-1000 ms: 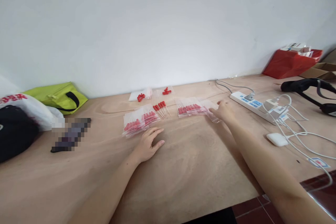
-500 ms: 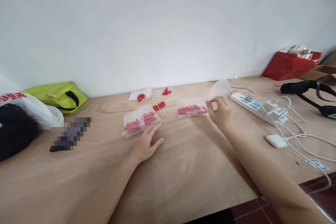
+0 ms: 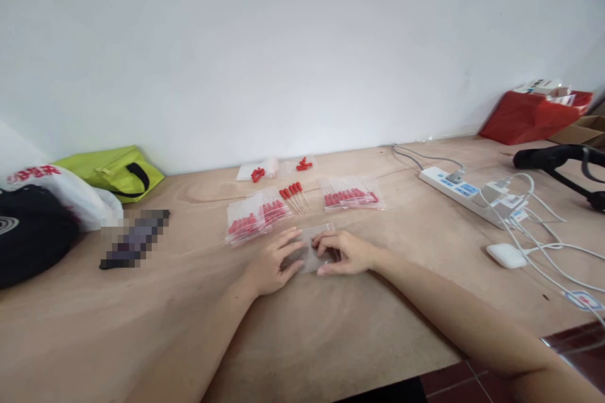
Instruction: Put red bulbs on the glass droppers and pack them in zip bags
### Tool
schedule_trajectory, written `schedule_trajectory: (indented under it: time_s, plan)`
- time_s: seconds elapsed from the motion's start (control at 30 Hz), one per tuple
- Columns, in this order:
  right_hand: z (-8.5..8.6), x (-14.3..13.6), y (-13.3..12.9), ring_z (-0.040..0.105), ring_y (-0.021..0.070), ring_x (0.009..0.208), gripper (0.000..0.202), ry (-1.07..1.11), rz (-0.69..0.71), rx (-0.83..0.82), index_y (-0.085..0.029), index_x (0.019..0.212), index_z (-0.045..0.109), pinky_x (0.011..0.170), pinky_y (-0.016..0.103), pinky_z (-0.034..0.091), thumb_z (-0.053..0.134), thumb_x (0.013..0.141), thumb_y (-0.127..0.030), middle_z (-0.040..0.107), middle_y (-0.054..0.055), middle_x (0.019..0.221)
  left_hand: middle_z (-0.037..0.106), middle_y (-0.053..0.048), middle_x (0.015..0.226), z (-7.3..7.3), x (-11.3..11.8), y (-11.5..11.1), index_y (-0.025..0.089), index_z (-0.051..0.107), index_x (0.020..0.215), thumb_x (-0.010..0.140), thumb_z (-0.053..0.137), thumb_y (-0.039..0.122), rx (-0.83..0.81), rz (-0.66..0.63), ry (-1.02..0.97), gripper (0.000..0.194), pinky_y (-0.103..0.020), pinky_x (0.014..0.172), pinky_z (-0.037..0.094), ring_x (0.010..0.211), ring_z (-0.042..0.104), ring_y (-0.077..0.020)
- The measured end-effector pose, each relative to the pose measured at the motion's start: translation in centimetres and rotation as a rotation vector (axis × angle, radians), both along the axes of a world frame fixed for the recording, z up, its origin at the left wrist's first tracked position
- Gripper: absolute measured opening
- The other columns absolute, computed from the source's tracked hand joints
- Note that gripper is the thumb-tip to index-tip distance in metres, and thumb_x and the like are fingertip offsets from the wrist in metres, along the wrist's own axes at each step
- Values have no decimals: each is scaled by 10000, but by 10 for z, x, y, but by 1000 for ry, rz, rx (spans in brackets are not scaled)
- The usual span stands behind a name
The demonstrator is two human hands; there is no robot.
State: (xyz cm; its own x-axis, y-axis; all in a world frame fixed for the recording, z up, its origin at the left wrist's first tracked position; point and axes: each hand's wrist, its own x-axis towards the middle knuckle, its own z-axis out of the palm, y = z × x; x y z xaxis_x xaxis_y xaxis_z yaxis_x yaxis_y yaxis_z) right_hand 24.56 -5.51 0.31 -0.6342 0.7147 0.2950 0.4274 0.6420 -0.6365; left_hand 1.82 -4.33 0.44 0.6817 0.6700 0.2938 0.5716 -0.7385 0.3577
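A clear empty zip bag (image 3: 310, 253) lies flat on the table between my two hands. My left hand (image 3: 271, 262) rests at its left edge, fingers spread and thumb apart, so it is open. Over the bag's right edge my right hand (image 3: 348, 253) bends its fingers, with a gap between thumb and forefinger; it is open too. Just beyond lie several loose red-tipped sticks (image 3: 293, 197). Filled zip bags (image 3: 258, 217) with red-tipped sticks overlap at their left. Another group of filled bags (image 3: 350, 194) lies at their right.
Near the wall are small bags (image 3: 248, 171) and red pieces (image 3: 305, 164). On the right stand a white power strip (image 3: 444, 182) with cables, a white charger case (image 3: 505, 255) and a red bag (image 3: 529, 116). A green bag (image 3: 113, 167) and a blurred dark object (image 3: 137, 239) lie left.
My right hand has brought the clear zip bag from the back right down to the table between my hands, and its pinch has loosened. My left hand has shifted slightly and stays open.
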Motion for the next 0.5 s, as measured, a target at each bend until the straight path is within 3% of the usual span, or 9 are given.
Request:
schedule_trajectory:
  time_s: [0.07, 0.13, 0.3, 0.4, 0.5]
  plan:
    - [0, 1, 9, 533, 111, 640, 189, 42, -74, -27, -175, 769, 584, 586, 218, 409, 570, 733, -360, 607, 26, 774, 451, -58, 1290, -1, 1, 1, 236, 514, 1167, 826, 460, 370, -74, -31, 88, 370, -414, 995, 338, 1208, 380, -216]
    - [-2, -1, 23, 517, 108, 603, 131, 73, -233, -6, -166, 754, 590, 577, 218, 401, 520, 766, -276, 603, 19, 704, 454, -53, 1291, -2, 1, 1, 242, 505, 1181, 828, 458, 380, -98, -15, 106, 382, -428, 1006, 316, 1210, 381, -212]
    - [-4, -22, 69, 549, 143, 718, 164, -37, -604, 61, -134, 815, 616, 704, 253, 407, 473, 735, -123, 620, 64, 777, 479, -55, 1269, 0, 1, 1, 243, 521, 1165, 814, 483, 374, -98, -13, 68, 376, -442, 1006, 308, 1198, 400, -216]
    - [0, -44, 90, 543, 183, 873, 261, -144, -710, 75, -149, 989, 591, 765, 280, 402, 478, 759, -199, 582, 112, 969, 479, -65, 1269, -1, 0, 1, 227, 519, 1169, 815, 484, 368, -100, -10, 83, 383, -440, 1008, 306, 1198, 400, -215]
    - [4, -65, 102, 534, 221, 918, 369, -259, -769, 46, -203, 1091, 541, 758, 324, 413, 487, 774, -385, 520, 126, 1077, 472, -73, 1274, -3, -1, 1, 213, 519, 1171, 818, 478, 368, -104, -9, 93, 387, -432, 1009, 307, 1198, 400, -212]
